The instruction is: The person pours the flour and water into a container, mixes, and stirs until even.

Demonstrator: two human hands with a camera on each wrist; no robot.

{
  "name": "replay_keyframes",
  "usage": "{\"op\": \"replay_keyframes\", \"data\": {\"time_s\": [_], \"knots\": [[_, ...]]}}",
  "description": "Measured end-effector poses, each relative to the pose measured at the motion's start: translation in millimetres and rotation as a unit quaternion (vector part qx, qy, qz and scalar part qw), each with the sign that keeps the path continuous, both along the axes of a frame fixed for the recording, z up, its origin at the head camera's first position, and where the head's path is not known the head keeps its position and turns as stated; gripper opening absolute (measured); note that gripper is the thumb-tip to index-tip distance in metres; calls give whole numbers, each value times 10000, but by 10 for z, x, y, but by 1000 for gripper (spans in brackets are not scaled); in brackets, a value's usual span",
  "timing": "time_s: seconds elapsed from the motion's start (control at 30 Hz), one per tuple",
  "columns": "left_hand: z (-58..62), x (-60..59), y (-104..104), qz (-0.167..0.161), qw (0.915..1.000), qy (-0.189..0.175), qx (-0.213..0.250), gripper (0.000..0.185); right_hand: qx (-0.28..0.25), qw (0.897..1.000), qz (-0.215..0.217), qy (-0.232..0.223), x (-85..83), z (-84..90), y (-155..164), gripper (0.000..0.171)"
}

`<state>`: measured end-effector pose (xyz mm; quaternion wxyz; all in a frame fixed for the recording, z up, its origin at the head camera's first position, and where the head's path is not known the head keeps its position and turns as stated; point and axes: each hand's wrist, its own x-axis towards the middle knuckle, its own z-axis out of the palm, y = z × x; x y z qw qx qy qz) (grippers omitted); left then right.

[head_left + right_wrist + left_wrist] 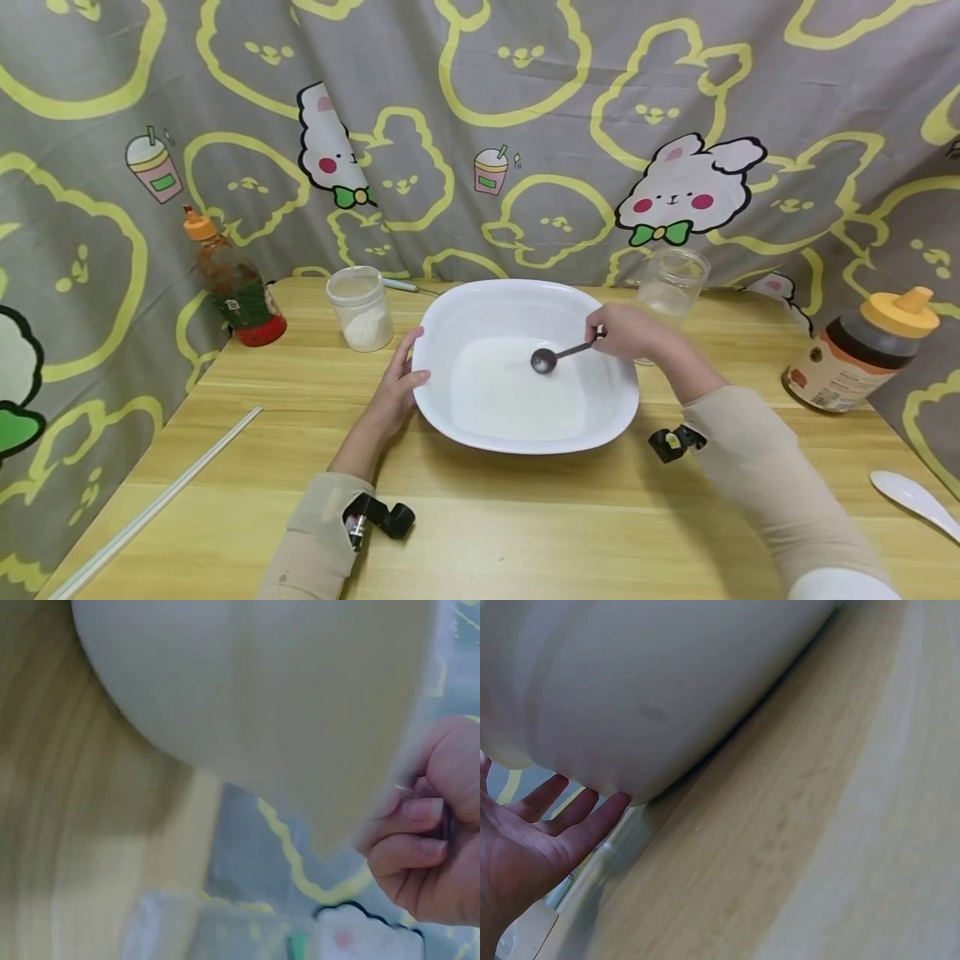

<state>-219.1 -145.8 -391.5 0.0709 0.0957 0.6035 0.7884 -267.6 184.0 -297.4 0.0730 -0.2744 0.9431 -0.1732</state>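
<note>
Up close, our left hand (pixel 395 392) rests flat-fingered against the white basin (pixel 480 310) mid-table, while our right hand (pixel 628 332) pinches a small metal spoon (pixel 553 356) dipping into it.

Even, bright light with soft shadows fills the sharp but edge-bowed head view, while both wrist views are blurred, the right one worst.
</note>
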Motion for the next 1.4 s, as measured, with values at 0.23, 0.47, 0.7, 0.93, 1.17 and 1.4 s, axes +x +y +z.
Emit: {"op": "replay_keyframes", "data": {"time_s": [0.23,0.47,0.7,0.93,1.17,1.4], "knots": [[7,-6,13,-29,10000,49,-28,66,-807,9956,297,-374,-53,-210,-298,7],[18,-16,30,-111,9999,94,-39,67,-1157,9738,875,-1749,32,-237,-288,9],[12,-31,24,-61,10000,63,15,68,-541,9774,993,-1787,93,-47,-18,11],[2,-29,12,-51,10000,67,42,69,1,9967,388,-709,28,92,127,12],[-10,-21,7,-39,9999,84,53,67,83,9999,-107,89,-50,-28,-65,8],[-22,-11,-5,-22,9999,94,74,67,-785,9959,394,-197,-20,-210,-325,8]]}}
